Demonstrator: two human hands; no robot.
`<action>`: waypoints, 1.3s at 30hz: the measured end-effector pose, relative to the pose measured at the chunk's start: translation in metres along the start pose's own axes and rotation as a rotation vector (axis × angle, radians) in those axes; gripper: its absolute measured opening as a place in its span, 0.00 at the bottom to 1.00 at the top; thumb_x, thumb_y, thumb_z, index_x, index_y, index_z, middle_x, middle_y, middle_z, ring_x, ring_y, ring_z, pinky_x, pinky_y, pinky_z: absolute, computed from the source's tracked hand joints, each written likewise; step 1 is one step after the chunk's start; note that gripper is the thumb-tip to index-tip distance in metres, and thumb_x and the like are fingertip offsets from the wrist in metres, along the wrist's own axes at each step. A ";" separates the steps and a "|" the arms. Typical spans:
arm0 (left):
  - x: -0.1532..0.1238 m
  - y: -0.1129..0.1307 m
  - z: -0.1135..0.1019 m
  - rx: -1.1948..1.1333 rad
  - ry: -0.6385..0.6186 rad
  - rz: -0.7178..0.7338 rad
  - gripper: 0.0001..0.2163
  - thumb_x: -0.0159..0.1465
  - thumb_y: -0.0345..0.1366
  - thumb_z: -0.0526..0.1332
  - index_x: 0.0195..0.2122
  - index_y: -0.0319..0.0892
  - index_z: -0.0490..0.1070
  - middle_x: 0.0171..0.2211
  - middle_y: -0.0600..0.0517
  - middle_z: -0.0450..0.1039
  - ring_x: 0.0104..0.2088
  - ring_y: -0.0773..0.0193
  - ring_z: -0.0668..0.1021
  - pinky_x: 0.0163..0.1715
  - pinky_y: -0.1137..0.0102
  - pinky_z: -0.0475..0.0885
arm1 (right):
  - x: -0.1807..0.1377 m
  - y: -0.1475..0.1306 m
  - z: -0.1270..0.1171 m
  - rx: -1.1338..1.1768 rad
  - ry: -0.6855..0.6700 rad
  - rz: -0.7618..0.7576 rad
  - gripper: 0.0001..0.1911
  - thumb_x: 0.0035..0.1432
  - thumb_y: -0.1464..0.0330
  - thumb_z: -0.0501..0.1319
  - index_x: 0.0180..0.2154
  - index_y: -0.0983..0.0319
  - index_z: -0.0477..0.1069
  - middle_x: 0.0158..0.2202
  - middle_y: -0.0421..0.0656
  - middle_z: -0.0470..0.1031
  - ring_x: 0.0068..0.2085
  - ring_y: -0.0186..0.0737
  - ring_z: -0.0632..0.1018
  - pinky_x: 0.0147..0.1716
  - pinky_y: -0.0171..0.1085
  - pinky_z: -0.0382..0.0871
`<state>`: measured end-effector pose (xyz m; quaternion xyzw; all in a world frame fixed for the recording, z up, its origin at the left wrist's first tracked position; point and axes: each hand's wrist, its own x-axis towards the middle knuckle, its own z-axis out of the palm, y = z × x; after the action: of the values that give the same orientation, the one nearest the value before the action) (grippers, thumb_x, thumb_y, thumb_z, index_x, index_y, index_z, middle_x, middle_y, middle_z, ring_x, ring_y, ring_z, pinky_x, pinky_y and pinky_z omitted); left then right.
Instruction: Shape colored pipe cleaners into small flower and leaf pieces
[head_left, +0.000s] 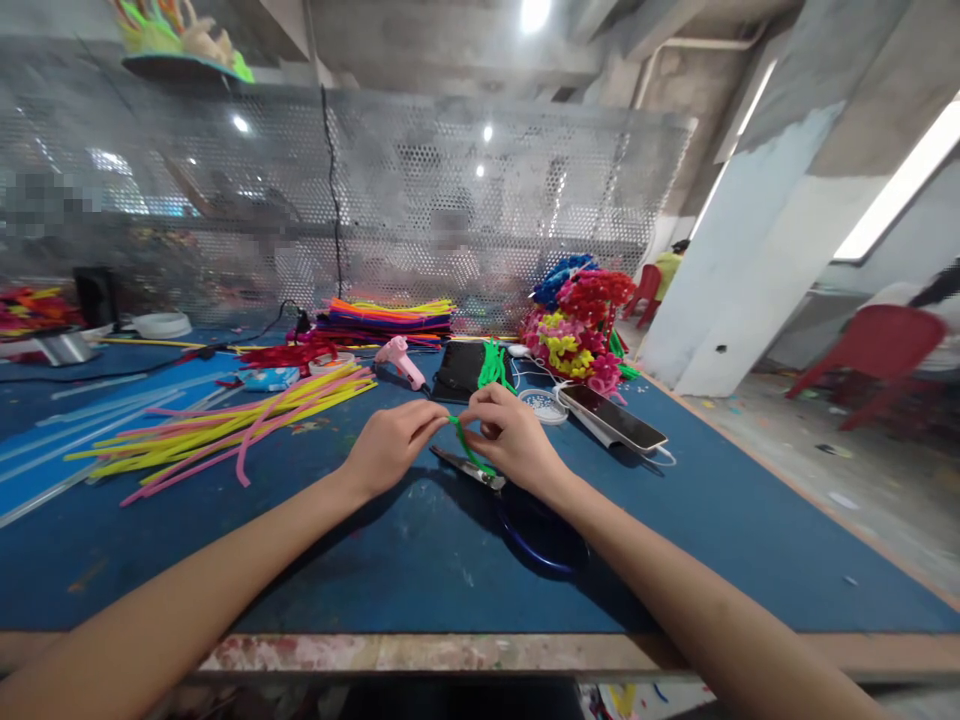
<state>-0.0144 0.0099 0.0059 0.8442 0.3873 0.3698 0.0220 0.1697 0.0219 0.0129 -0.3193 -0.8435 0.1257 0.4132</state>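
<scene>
Both my hands meet over the middle of the blue table (750, 520). My left hand (391, 447) is closed, pinching one end of a green pipe cleaner (466, 445). My right hand (512, 437) is closed too, its fingers pinched on the same green pipe cleaner, which bends between them. Just under my right hand lie scissors (517, 505) with dark blue handles, blades pointing left.
Loose yellow and pink pipe cleaners (232, 420) lie to the left. A pink glue gun (401, 360), a stack of coloured pipe cleaners (386, 320), a black tablet (461, 368), a phone (611, 415) and a heap of pipe-cleaner flowers (577, 325) sit behind. Red chairs (874, 350) stand right.
</scene>
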 end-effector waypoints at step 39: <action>0.000 -0.009 0.005 0.010 0.049 -0.021 0.11 0.64 0.38 0.49 0.37 0.42 0.70 0.34 0.52 0.74 0.35 0.66 0.75 0.36 0.72 0.68 | -0.002 0.002 0.006 -0.022 0.016 0.010 0.06 0.48 0.75 0.60 0.32 0.62 0.72 0.33 0.42 0.67 0.26 0.30 0.65 0.25 0.30 0.60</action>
<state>-0.0169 0.0174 -0.0008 0.8309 0.3985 0.3881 0.0123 0.1671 0.0225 0.0068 -0.3292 -0.8399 0.1162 0.4156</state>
